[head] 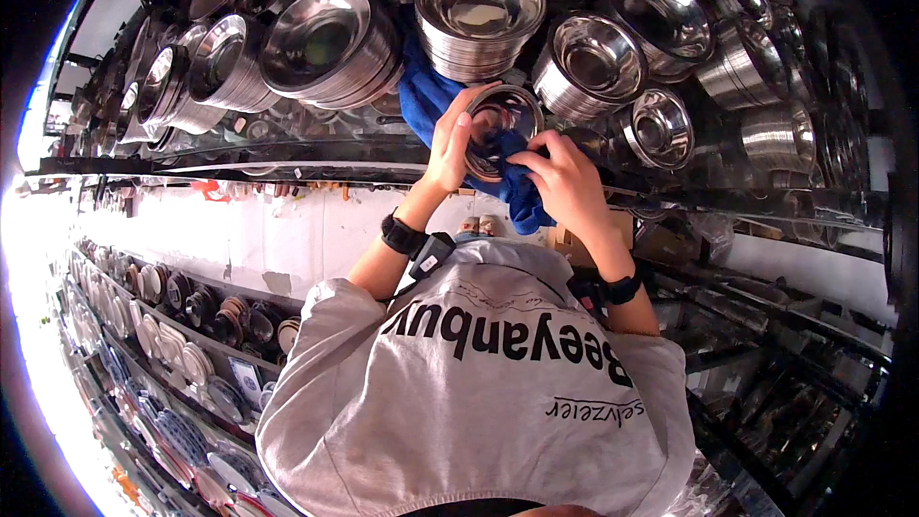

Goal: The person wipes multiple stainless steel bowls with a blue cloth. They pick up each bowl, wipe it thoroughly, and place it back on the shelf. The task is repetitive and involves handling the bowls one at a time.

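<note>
My left hand [454, 140] holds a small round stainless steel bowl [528, 109] by its left rim, its open side facing me. In my right hand [563, 172] is part of a blue cloth [528, 205], pinched between thumb and fingers. Some of the cloth lies inside the bowl, and some hangs below its rim. More blue cloth [423, 90] lies on the shelf behind my left hand. Just beyond the bowl stands a stack of steel basins [481, 21]; another stack of smaller bowls [589, 68] is to its right.
Stacks of steel basins [323, 50] fill the shelf on the left. A single bowl [659, 129] leans at the right. The dark shelf edge [344, 158] runs under my forearms. Behind me on the left, racks hold plates [179, 352]. A cardboard box [574, 248] is below the shelf.
</note>
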The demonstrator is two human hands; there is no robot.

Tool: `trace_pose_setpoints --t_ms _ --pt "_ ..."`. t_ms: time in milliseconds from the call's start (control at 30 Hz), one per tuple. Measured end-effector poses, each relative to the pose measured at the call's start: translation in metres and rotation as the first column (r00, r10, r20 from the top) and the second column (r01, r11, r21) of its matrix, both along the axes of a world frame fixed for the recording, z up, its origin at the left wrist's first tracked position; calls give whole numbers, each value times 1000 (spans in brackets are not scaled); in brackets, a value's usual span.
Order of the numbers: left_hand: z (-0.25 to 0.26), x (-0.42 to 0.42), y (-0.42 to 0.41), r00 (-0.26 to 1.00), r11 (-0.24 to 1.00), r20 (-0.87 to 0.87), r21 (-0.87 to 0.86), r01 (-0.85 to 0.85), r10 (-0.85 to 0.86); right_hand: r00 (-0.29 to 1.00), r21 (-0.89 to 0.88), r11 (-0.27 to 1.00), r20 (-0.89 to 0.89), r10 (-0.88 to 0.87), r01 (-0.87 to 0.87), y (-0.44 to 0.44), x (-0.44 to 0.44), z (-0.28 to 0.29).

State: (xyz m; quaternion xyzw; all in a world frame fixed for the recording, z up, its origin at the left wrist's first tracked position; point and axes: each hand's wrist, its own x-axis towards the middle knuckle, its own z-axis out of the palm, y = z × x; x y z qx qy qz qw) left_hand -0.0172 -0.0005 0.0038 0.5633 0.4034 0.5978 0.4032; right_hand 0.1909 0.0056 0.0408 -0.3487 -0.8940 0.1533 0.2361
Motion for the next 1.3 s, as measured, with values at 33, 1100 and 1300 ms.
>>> trace_pose_setpoints --t_ms 33,1100,1300 --pt "-2 0 1 1000 1000 6 12 0 0 1000 15 1000 8 -19 19 1 0 -2" --pt "31 14 -13 379 889 -899 345 302 220 817 81 929 -508 -274 362 -8 4 -9" --pt "38 2 -17 530 927 -848 222 302 30 804 76 926 -525 -279 370 -11 6 -9"
